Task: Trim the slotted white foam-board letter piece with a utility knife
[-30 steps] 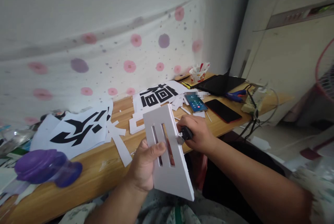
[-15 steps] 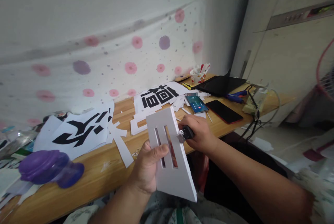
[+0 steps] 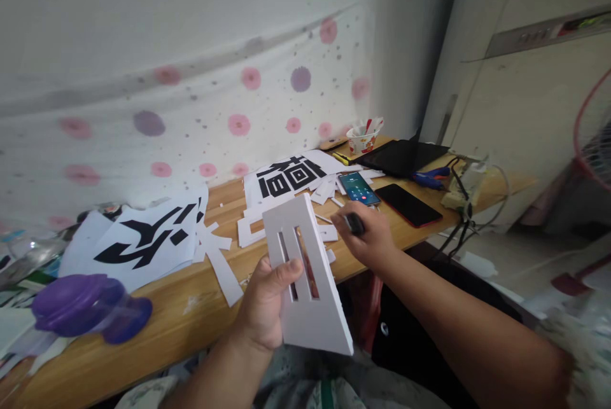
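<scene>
My left hand (image 3: 265, 307) grips a white foam board panel (image 3: 310, 326), thumb on its face and the fingers behind. Two long narrow slots are cut through the panel, which is held tilted above the table's front edge. My right hand (image 3: 367, 234) is closed around a black-handled tool (image 3: 354, 223), just right of the panel and apart from it. The tool's working end is hidden or blurred. Behind the panel lie a white cut-out frame (image 3: 245, 234) and white strips (image 3: 224, 275).
Printed sheets with black characters (image 3: 155, 231) lie along the wooden table (image 3: 186, 326). A purple lidded cup (image 3: 81, 307) stands at left. On the right are a lit phone (image 3: 358, 187), a dark phone (image 3: 408, 204), blue-handled pliers (image 3: 432, 177), cables and a paper cup (image 3: 361, 140).
My right hand has moved the tool away from the panel's right edge, where its metal part was against the edge. The panel has shifted slightly left and up in my left hand.
</scene>
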`<state>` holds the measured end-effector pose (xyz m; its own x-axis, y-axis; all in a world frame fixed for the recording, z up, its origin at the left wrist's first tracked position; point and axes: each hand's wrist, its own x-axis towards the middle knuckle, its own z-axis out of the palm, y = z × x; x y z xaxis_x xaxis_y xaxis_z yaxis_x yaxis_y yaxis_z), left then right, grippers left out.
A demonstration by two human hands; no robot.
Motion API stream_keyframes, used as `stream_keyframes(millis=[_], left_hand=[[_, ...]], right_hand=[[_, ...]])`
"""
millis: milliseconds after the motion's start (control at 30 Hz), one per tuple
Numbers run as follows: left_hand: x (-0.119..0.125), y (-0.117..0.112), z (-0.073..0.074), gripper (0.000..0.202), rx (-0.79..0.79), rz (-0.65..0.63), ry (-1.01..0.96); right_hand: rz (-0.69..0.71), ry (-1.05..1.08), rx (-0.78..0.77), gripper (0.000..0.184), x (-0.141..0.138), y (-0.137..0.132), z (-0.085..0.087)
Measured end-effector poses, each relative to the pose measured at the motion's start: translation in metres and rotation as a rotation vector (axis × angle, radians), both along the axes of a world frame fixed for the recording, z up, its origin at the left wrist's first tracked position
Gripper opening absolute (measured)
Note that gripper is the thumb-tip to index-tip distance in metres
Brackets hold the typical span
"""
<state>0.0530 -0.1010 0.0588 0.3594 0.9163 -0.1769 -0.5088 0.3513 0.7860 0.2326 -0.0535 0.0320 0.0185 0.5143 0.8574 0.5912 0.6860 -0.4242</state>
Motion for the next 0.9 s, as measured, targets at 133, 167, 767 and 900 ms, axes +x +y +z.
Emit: stream_keyframes(millis=[133,167,767,900], left_hand=[[-0.002,0.005,-0.001,0.03,0.03,0.01,0.053],[-0.001,0.006,-0.002,0.031,0.04,0.006,0.062],[0.007,0.013,-0.007,0.025,-0.029,-0.114,0.053],[0.007,0.012,-0.008,0.025,-0.063,-0.104,0.046]], right_hand=[[0.207,0.366,-0.35,0.011,-0.009,-0.007,0.008],[0.32,0.447,-0.438,0.014,-0.011,-0.01,0.01],[0.477,0.423,-0.502,0.018,-0.004,-0.021,0.022],[0.385,0.351,-0.471,0.017,0.0,-0.021,0.023]])
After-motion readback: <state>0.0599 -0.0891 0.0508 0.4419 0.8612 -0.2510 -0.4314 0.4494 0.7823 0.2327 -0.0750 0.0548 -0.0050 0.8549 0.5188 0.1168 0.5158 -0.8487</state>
